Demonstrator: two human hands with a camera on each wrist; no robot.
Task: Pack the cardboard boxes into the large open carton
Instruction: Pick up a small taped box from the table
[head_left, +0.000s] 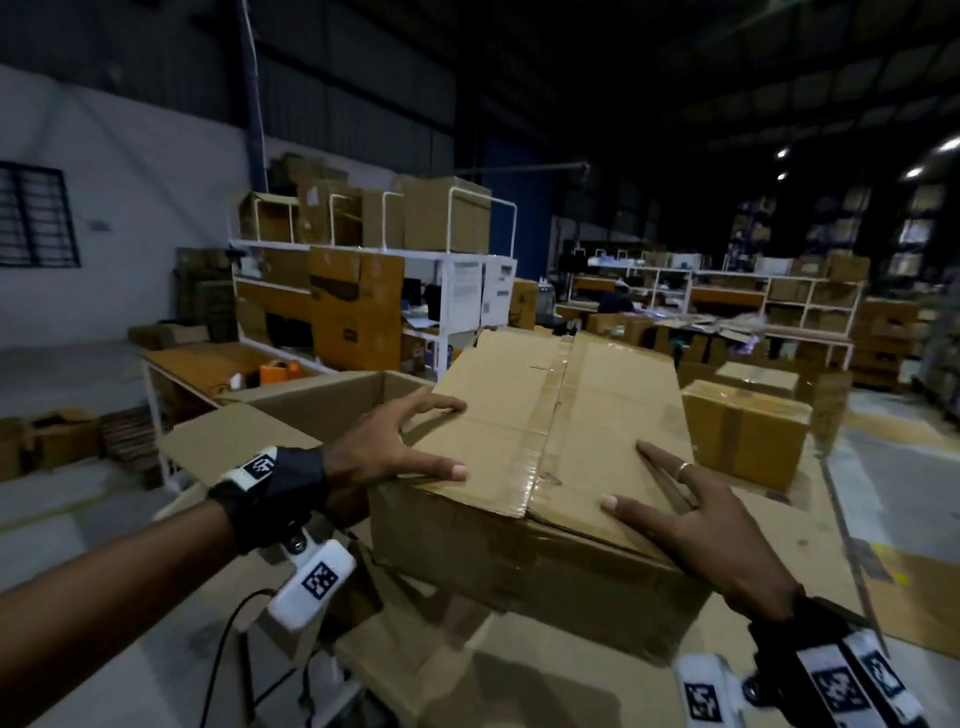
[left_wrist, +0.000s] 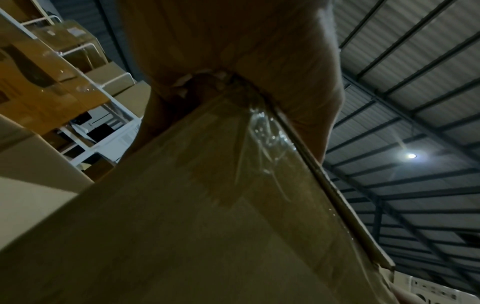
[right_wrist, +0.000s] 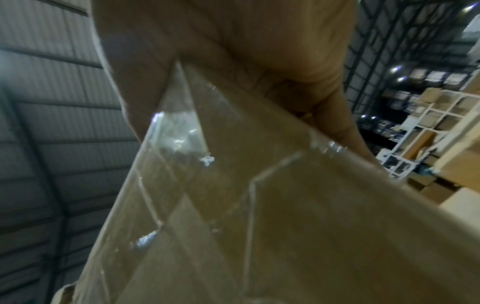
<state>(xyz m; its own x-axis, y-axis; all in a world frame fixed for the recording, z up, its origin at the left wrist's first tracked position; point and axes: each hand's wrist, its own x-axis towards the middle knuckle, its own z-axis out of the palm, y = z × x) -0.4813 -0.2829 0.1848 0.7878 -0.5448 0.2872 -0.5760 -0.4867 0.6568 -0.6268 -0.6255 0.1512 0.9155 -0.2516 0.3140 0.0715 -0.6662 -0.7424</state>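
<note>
**Head view: one taped box in transit to carton**

Head camera is showing a brown corrugated cardboard box with a taped centre seam (head_left: 545, 441), tilted and held off the surface, just right of the large open brown carton (head_left: 311, 410).

- Left hand (head_left: 395, 447): one, fingers spreading over the box's top left edge, thumb along the near corner, curling onto it.
- Right hand (head_left: 696, 525): one, fingers lying flat and splayed on the top near corner (ring visible).
- Smaller sealed brown box (head_left: 745, 431): one, sitting well to the right, awaiting packing; more behind it, too dim to count.

Handling judgement: the box is looking bulky, so both palms should be clamping opposite sides while it is swinging left, clearing the carton's raised flap before lowering level.
</note>
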